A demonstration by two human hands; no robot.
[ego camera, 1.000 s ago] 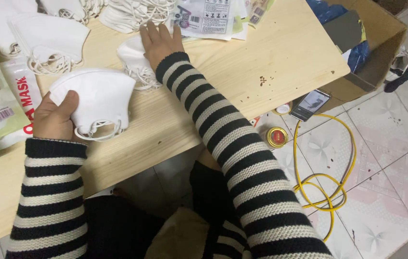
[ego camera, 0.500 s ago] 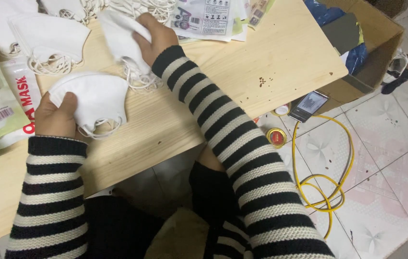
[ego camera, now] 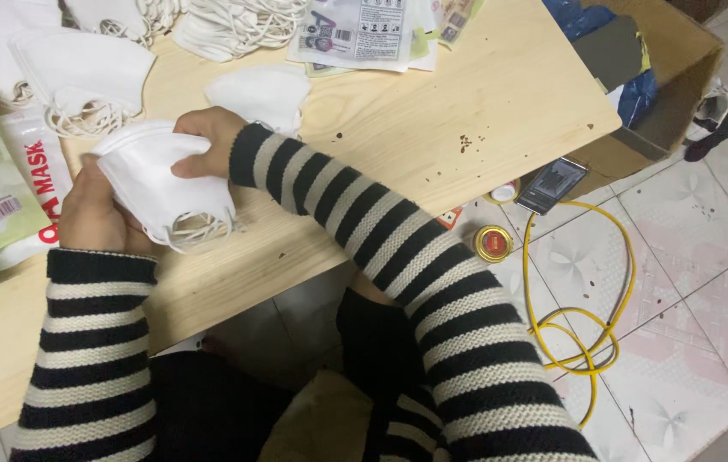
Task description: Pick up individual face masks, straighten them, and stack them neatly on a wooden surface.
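Observation:
Both my hands hold a small stack of white folded face masks (ego camera: 163, 184) above the wooden table (ego camera: 432, 111). My left hand (ego camera: 103, 214) grips the stack from below and behind. My right hand (ego camera: 205, 137) presses on its top edge with curled fingers. White ear loops hang from the stack's lower side. One loose white mask (ego camera: 263, 92) lies on the table just beyond my right hand.
More white masks (ego camera: 81, 68) and a heap of ear loops (ego camera: 240, 21) lie at the table's far side. Printed mask packages (ego camera: 4, 197) sit at the left, flat packets (ego camera: 364, 34) at the top. On the tiled floor: a yellow cable (ego camera: 582, 316), a phone (ego camera: 552, 184), a round tin (ego camera: 494, 243), a cardboard box (ego camera: 638, 94).
My right hand picked a mask off the table and brought it back onto the mask in my left hand; both hands now hold the stack together, nearer to me.

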